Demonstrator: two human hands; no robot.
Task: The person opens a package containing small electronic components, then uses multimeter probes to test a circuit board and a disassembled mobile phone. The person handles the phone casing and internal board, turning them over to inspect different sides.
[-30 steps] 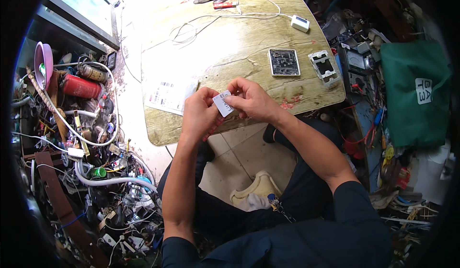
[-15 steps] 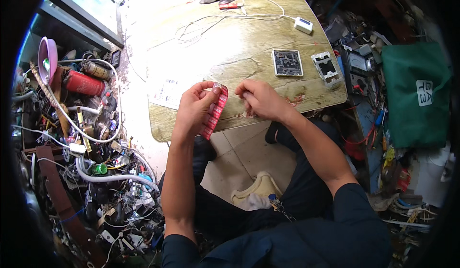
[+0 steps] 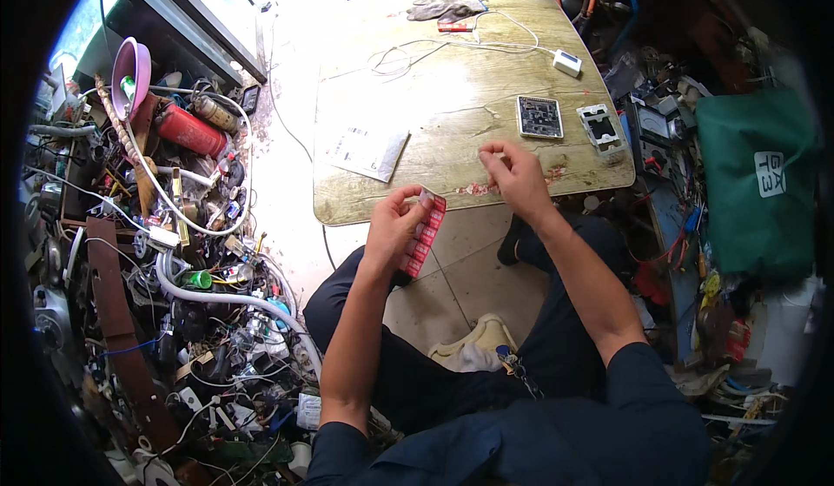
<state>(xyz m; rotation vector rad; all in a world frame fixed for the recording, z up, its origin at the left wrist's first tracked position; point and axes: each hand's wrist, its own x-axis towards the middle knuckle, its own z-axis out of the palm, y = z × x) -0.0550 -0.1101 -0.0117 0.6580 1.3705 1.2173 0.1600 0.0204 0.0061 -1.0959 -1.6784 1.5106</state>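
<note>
My left hand [image 3: 391,232] is closed on a red strip of printed labels [image 3: 424,241], held by its upper end just off the table's near edge. The strip hangs downward at a slant. To the right, my right hand [image 3: 519,182] is raised above the near part of the table [image 3: 452,95], thumb and fingers pressed together. Whatever sits in that pinch is too small to name. A white printed packet [image 3: 365,154] lies beyond my left hand. Past my right hand are a square white-framed circuit board [image 3: 539,118] and an open white plastic frame [image 3: 603,132].
A white box [image 3: 567,63] trails a cable across the table toward a grey glove [image 3: 443,10] and a red packet [image 3: 455,27]. Heaped scrap [image 3: 234,338], a red cylinder [image 3: 191,130] and a pink basin [image 3: 130,78] crowd the left. A green bag [image 3: 756,225] stands right.
The whole view has shifted, with the table now farther right. My left hand has come nearer me with the label strip. My right hand has risen and moved away from the strip over the table.
</note>
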